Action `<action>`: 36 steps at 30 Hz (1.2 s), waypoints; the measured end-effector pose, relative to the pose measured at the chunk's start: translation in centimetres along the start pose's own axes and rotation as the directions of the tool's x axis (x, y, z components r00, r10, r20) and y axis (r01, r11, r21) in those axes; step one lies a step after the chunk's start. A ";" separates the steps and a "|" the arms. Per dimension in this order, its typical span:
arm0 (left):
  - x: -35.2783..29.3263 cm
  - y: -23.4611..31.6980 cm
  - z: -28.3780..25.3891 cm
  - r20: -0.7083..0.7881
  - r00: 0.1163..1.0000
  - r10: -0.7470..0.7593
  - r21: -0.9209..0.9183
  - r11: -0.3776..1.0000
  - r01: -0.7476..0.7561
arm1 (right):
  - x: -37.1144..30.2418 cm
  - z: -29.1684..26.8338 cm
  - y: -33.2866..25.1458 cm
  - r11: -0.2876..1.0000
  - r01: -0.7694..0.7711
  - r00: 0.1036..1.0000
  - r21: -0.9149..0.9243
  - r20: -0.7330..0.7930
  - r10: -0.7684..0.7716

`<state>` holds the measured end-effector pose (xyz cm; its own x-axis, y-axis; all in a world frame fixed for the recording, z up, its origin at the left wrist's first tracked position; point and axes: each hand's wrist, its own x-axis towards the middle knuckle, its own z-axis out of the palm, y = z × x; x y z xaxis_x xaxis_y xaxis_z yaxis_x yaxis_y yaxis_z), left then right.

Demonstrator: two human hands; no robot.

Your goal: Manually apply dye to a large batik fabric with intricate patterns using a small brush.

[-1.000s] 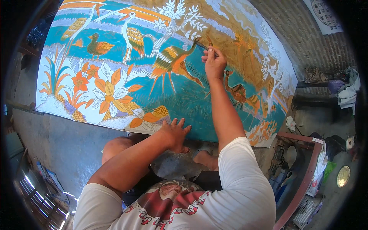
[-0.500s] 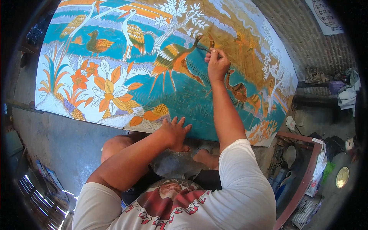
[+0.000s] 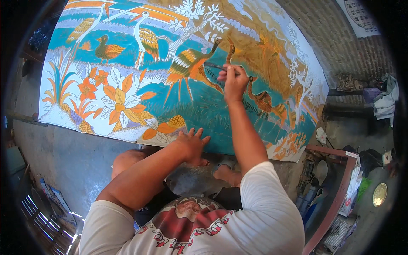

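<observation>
A large painted canvas (image 3: 199, 117) is spread in front of me, with herons, ducks, flowers and teal water on it. My right hand (image 3: 235, 80) pinches a dark, thin paintbrush (image 3: 215, 66) over its middle. The brush points left, its tip at the breast of an orange-and-brown painted bird (image 3: 187, 64); whether the bristles touch the surface I cannot tell. My left hand (image 3: 193, 145) lies on the canvas's near edge with its fingers spread, holding nothing.
To my right stands a brown wooden frame (image 3: 333, 204) with spoon-like utensils inside it. A round gold-coloured lid or dish (image 3: 379, 195) lies farther right. Cloths (image 3: 386, 100) hang by the ribbed wall, where a calendar (image 3: 359, 17) is fixed. Below the canvas is grey floor (image 3: 76, 157).
My right hand has moved down and slightly left. The brush tip has shifted from the painted bird's neck down to its breast. My left hand has stayed nearly in place.
</observation>
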<state>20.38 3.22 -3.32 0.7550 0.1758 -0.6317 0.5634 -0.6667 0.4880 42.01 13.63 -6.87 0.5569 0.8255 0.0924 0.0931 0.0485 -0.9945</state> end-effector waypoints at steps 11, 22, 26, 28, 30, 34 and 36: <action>1.7 -1.1 0.1 -0.036 0.999 0.003 -0.060 0.998 -0.005 | -13.2 -17.8 -6.1 0.797 -0.243 0.952 0.553 -0.021 0.305; 4.4 -1.6 5.6 -0.114 0.993 0.001 0.075 0.997 0.008 | -42.7 -51.0 -3.2 0.902 -0.247 0.490 0.355 -0.757 0.432; 5.2 -0.9 8.8 -0.048 0.998 0.052 0.082 0.996 -0.048 | -60.8 -55.8 -0.5 0.822 -0.370 0.117 0.433 -0.856 0.504; 6.6 -0.3 9.3 0.075 0.990 0.117 -0.084 0.990 -0.110 | -71.7 -59.5 1.8 0.801 -0.285 0.044 0.526 -0.828 0.559; 5.2 -2.9 10.4 -0.032 0.989 0.142 -0.301 0.943 -0.145 | -77.8 -59.8 3.9 0.748 -0.157 0.270 0.644 -0.701 0.660; -0.4 -8.8 8.9 0.002 0.993 0.116 -0.413 0.905 -0.105 | -76.0 -53.0 7.1 0.681 -0.241 0.233 0.692 -0.640 0.733; 1.2 -0.7 8.7 0.107 0.991 -0.082 -0.042 0.995 0.087 | -86.9 -55.2 12.1 0.687 -0.161 -0.072 0.709 -0.702 0.708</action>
<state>17.99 -2.38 -9.69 0.6661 0.1510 -0.7304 0.6403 -0.6181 0.4561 40.30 -88.50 -24.20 0.6056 -0.4201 -0.6758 -0.6108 0.2990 -0.7332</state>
